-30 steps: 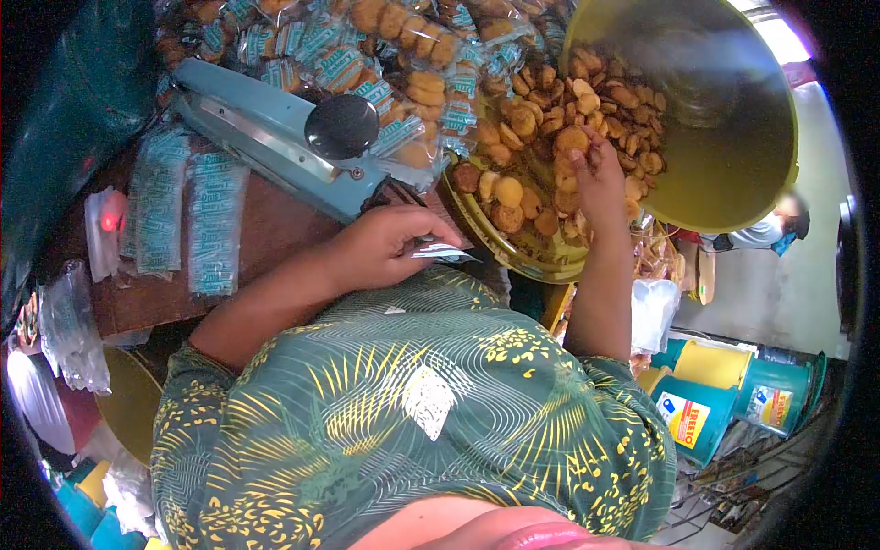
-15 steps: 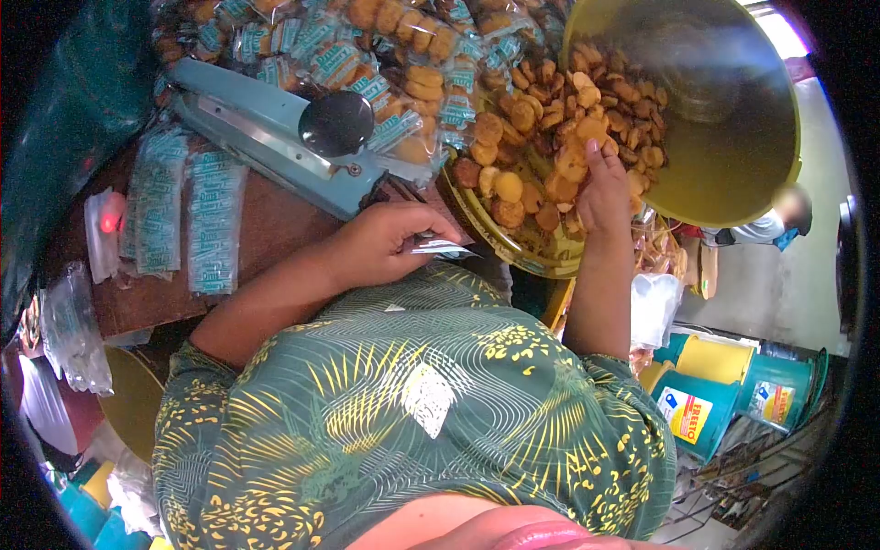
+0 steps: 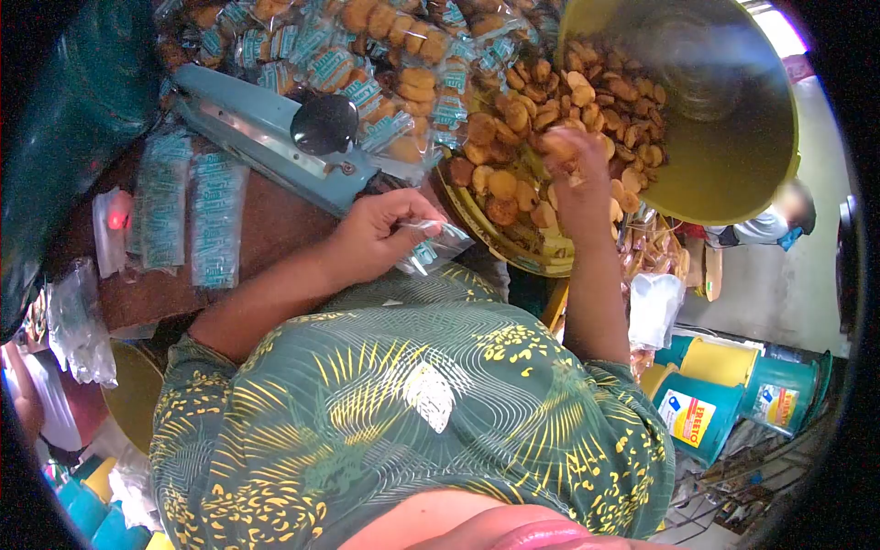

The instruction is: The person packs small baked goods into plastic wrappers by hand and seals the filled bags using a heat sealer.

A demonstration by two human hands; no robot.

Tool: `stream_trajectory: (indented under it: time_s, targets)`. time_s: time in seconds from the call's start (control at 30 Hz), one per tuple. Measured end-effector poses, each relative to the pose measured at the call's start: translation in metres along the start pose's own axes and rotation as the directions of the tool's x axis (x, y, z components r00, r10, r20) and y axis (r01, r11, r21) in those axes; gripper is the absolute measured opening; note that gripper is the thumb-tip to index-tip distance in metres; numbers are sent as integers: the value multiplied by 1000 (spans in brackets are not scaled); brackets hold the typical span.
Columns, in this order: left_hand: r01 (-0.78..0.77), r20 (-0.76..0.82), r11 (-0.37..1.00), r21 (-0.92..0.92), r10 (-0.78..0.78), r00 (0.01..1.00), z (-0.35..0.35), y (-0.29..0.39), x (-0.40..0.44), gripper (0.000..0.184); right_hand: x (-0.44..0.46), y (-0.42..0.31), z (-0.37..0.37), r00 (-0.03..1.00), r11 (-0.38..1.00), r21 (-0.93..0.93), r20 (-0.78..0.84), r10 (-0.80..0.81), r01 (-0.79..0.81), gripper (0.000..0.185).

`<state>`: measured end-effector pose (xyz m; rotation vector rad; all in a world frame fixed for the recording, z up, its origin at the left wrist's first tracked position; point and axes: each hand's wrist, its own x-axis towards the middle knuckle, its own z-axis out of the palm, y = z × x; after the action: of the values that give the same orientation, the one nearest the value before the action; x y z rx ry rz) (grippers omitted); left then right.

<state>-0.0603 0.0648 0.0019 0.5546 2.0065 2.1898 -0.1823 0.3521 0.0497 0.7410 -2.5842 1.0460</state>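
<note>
My left hand (image 3: 390, 229) pinches a small clear plastic bag (image 3: 442, 246) with teal print, in front of my shirt. My right hand (image 3: 576, 170) is over the heap of small round cookies (image 3: 623, 119), its fingers curled around a few cookies. Motion smears those fingers, so how many they hold cannot be made out. The cookies spill from a tipped yellow tub (image 3: 724, 119) onto a yellow round lid (image 3: 504, 254). Beyond my left hand lies a light-blue heat sealer (image 3: 266, 137) with a round black pad on its arm.
Filled cookie packets (image 3: 339, 69) are piled behind the sealer. Flat stacks of printed bags (image 3: 217, 220) lie on the brown table (image 3: 133, 298) at left. Teal and yellow buckets (image 3: 701, 412) stand at lower right. Another person (image 3: 765, 225) is in the background at right.
My right hand has drawn slightly left and its fingers have curled in around cookies. My left hand has turned and raised the plastic bag, which now shows more of its front.
</note>
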Motion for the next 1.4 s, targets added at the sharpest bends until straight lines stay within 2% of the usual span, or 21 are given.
stream_trajectory:
  time_s: [0.07, 0.17, 0.2, 0.27, 0.33, 0.43, 0.47, 0.57, 0.67, 0.77, 0.87, 0.97, 1.07, 1.17, 1.27, 1.4]
  targets:
    - [-21, 45, 996, 84, 17, 999, -6, 12, 1, 15, -5, -29, -6, 966, 928, -336, 246, -75, 158, 48]
    - [-195, -140, 973, 120, 211, 968, -7, 42, 2, 12, -14, -15, -17, 983, 965, -261, 180, 31, 18, 56]
    - [-153, -195, 986, 71, 164, 967, -9, 48, -2, 11, -12, -13, -22, 984, 968, -247, 155, 84, -44, 56]
    - [-131, -260, 988, 85, 149, 954, -9, 61, -6, 12, -4, -13, -32, 975, 962, -214, 102, 197, -172, 56]
    - [-93, -266, 988, 125, 124, 956, -12, 64, -8, 13, -5, 7, -27, 970, 953, -279, 172, 173, -121, 56]
    - [-35, -236, 917, 398, 139, 962, -15, 65, -12, 9, -4, 12, -18, 955, 886, -463, 250, 161, -28, 55]
    - [-38, -256, 927, 372, 142, 956, -13, 63, -13, 11, -3, 11, -15, 949, 847, -532, 271, 160, 9, 55]
    - [53, -234, 902, 429, 54, 971, -20, 57, -25, 14, -2, 3, -12, 937, 812, -583, 272, 218, -20, 56]
    - [191, -279, 910, 369, -88, 956, -23, 60, -30, 14, 1, 4, -10, 929, 863, -502, 342, 139, 56, 56]
    - [66, -384, 938, 340, 74, 921, -12, 56, -21, 15, 5, -14, -9, 919, 842, -520, 386, 85, 140, 54]
    - [-14, -274, 927, 374, 125, 954, -12, 53, -17, 18, 12, -4, -12, 894, 779, -581, 445, 62, 235, 51]
    - [103, -164, 858, 503, -22, 986, -17, 61, -16, 18, 20, -5, -15, 908, 780, -558, 418, -28, 281, 46]
    - [58, -167, 820, 570, 47, 985, -18, 63, -14, 24, 24, -24, -29, 937, 949, -308, 347, 43, 70, 44]
    - [38, -121, 783, 621, 47, 992, -18, 69, -9, 27, 21, -55, -43, 929, 995, -83, 370, -22, 56, 51]
    - [-64, -32, 738, 672, 115, 993, -14, 64, 4, 31, 17, -71, -44, 878, 964, -3, 413, -241, 266, 47]
    - [-108, 62, 678, 727, 92, 994, 6, 62, 19, 42, 11, -96, -32, 805, 939, 133, 484, -342, 318, 45]
